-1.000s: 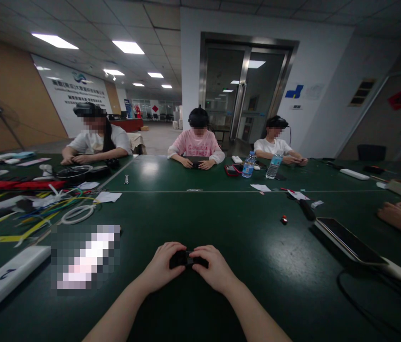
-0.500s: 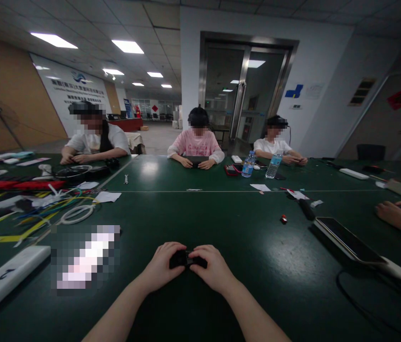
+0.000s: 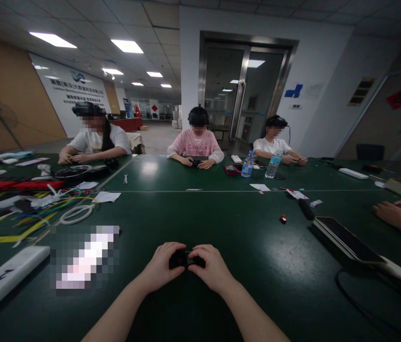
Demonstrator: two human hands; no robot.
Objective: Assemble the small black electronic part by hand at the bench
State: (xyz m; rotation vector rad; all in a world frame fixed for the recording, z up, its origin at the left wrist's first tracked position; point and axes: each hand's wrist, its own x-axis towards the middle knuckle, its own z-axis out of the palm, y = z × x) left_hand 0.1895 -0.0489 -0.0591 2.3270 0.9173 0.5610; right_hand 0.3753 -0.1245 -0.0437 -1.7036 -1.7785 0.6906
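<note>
My left hand (image 3: pixel 162 267) and my right hand (image 3: pixel 211 267) meet just above or on the dark green table (image 3: pixel 200 218), near the middle of the head view. Between them they grip a small black object (image 3: pixel 187 259) with a greyish middle section; its kind is not clear. The left fingers curl over its left end, thumb below. On the other end, the right fingers and thumb are closed in the same way. Much of the object is hidden behind the fingers, and the fingertips of both hands nearly touch.
Left of my hands lie a pixelated phone-like thing (image 3: pixel 88 259), a white power strip (image 3: pixel 8 280) and tangled cables (image 3: pixel 77 214). A black-screened phone (image 3: pixel 349 240) and a small red item (image 3: pixel 283 219) lie to the right. Water bottles (image 3: pixel 247 165) stand further back. Several people sit around.
</note>
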